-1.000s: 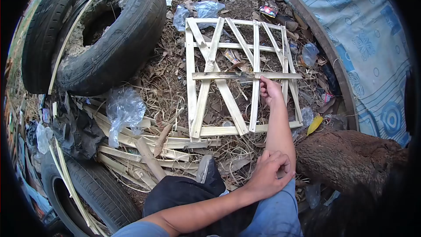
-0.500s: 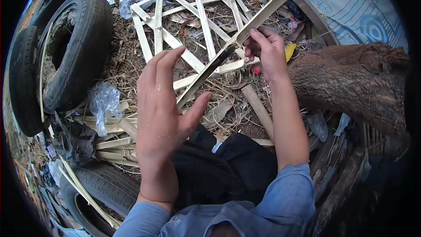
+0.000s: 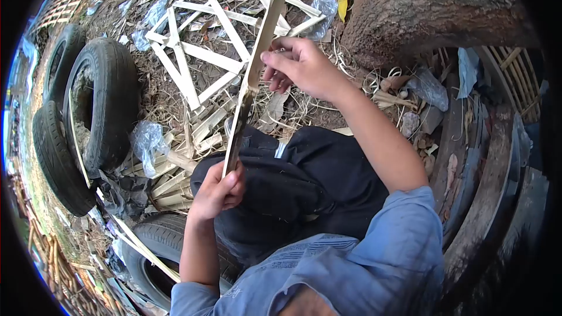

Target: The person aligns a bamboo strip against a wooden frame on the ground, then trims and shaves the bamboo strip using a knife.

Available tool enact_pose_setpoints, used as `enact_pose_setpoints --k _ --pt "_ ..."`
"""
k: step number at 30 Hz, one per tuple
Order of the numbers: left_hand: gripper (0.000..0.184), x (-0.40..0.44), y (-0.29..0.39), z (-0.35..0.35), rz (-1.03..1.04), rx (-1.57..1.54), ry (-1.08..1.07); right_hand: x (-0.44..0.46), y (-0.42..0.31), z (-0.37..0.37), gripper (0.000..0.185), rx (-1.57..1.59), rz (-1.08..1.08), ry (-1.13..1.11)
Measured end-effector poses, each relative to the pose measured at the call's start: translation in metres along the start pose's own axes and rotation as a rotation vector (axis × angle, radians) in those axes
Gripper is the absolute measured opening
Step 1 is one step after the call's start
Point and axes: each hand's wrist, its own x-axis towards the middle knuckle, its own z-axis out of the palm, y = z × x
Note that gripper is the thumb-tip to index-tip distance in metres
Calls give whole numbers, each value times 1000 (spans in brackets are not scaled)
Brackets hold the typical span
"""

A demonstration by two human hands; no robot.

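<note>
A long split bamboo strip (image 3: pixel 266 32) stands slanted in front of me, pale above, with a node and a dark stretch along its lower part. My left hand (image 3: pixel 218 193) is closed around its lower end, just over my left knee. Higher up, my right hand (image 3: pixel 301 67) has its thumb against the strip's right edge near the node, fingers curled; part of that grip is hard to see. Behind the strip, a lattice frame of crossed bamboo slats (image 3: pixel 219 20) lies on the littered ground.
Old tyres (image 3: pixel 111 105) stand at the left, and another tyre (image 3: pixel 161 240) lies lower down. A thick tree trunk (image 3: pixel 427 6) leans in at the upper right. Loose bamboo pieces (image 3: pixel 170 187) and a clear plastic bag (image 3: pixel 149 143) lie near my knees.
My left hand, open and raised before, now grips the strip's lower end. The strip has become more upright. The view has shifted, showing more of my lap and the right side.
</note>
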Motion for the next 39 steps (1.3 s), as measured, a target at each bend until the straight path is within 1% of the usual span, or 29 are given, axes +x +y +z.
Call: enact_pose_setpoints --k 2,4,6,8,9,10,11,12,13,15,16,17,18,19,20,22,23,24,26,28,29,30,31,33,34,35,36,38,39 --pt "48 -23 -13 -12 27 -120 -119 -18 23 -27 33 -346 48 40" --pt "59 -48 -27 -21 -90 -98 -27 -35 60 -76 39 -736 116 113" --pt "52 -68 -43 -28 -108 2 56 -67 105 -126 44 -1080 300 167" --pt "44 -84 -61 -38 -217 -11 172 -107 116 -161 44 -1349 535 6" --pt "40 -87 -65 -36 -250 0 230 -126 121 -175 44 -1348 556 4" --pt "41 -86 -64 -32 -300 73 284 -142 126 -187 42 -1269 600 16" --pt "43 -84 -66 -32 -295 67 300 -155 130 -198 40 -1191 639 27" --pt "45 -81 -66 -33 -285 62 318 -167 133 -209 40 -1197 644 20" --pt "52 -76 -64 -31 -279 73 336 -178 136 -217 38 -1157 603 57" --pt "61 -73 -66 -41 -199 90 202 -197 147 -231 33 -1093 499 112" --pt "63 -70 -65 -45 -186 87 127 -202 155 -235 33 -1097 502 111" --pt "64 -71 -68 -43 -220 -15 217 -209 163 -240 31 -1073 456 148" --pt "64 -73 -71 -45 -246 93 259 -216 169 -243 30 -1048 412 180" --pt "62 -74 -73 -47 -263 92 307 -222 174 -243 31 -1091 399 242" --pt "60 -74 -75 -46 -280 94 358 -229 176 -244 31 -1091 405 239" --pt "57 -68 -74 -35 -259 130 409 -237 174 -237 34 -1260 467 417" --pt "57 -62 -73 -24 -254 163 512 -243 166 -233 38 -1065 595 473" --pt "58 -58 -71 -19 -243 197 611 -246 174 -232 38 -1064 589 456" --pt "58 -52 -67 -19 -316 199 673 -248 191 -235 37 -1320 614 396" --pt "57 -51 -61 -21 -319 212 576 -245 184 -234 35 -1297 693 354" --pt "56 -50 -59 -17 -305 213 532 -244 193 -234 32 -1355 684 359" --pt "55 -51 -59 -18 -329 202 566 -245 203 -236 30 -1414 667 368" --pt "54 -54 -60 -19 -327 200 516 -249 215 -243 25 -1457 581 362" --pt "55 -54 -61 -14 -334 221 551 -248 211 -240 24 -1388 526 394" --pt "56 -62 -63 -16 -302 258 586 -251 211 -243 24 -1389 517 394" --pt "57 -53 -61 -12 -301 289 566 -252 209 -242 25 -1390 509 394" --pt "57 -54 -65 -13 -280 257 568 -251 194 -230 30 -1349 495 434" --pt "56 -56 -65 -8 -248 342 600 -267 202 -245 35 -1285 401 538" --pt "56 -58 -67 -8 -233 326 613 -273 200 -248 35 -1298 379 525"
